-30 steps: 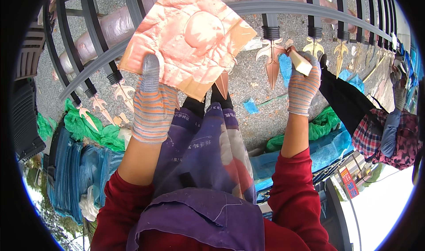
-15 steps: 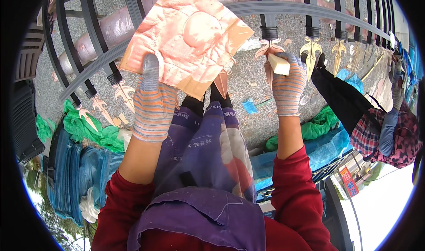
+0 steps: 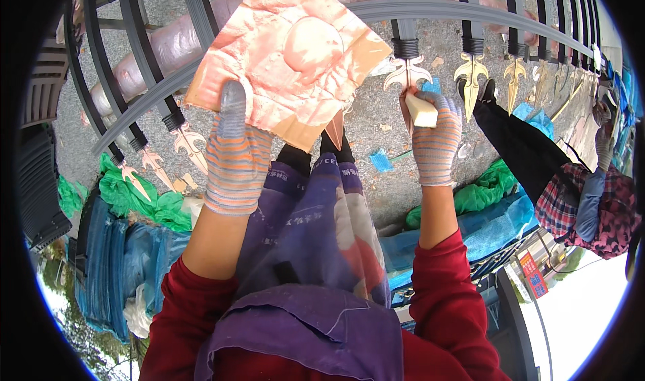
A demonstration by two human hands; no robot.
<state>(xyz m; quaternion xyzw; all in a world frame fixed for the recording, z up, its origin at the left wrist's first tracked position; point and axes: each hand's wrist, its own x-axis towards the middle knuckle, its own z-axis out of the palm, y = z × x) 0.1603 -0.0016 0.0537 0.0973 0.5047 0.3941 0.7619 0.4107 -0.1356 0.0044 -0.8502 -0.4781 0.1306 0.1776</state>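
The left hand [image 3: 235, 149] has its thumb clamped over the near edge of a cardboard sheet [image 3: 295, 134], a pink paint puddle [image 3: 312, 44] beyond that grip. The right hand [image 3: 435, 139] pinches a sponge [image 3: 422, 112] snugly, just beside a fence spike [image 3: 407, 71]; I can't tell whether they touch. I'd worry about the sheet tipping: wet paint could run onto that glove. A loose pinch might drop the sponge. Pale lettering marks the purple apron [image 3: 295, 210] below, between both grips.
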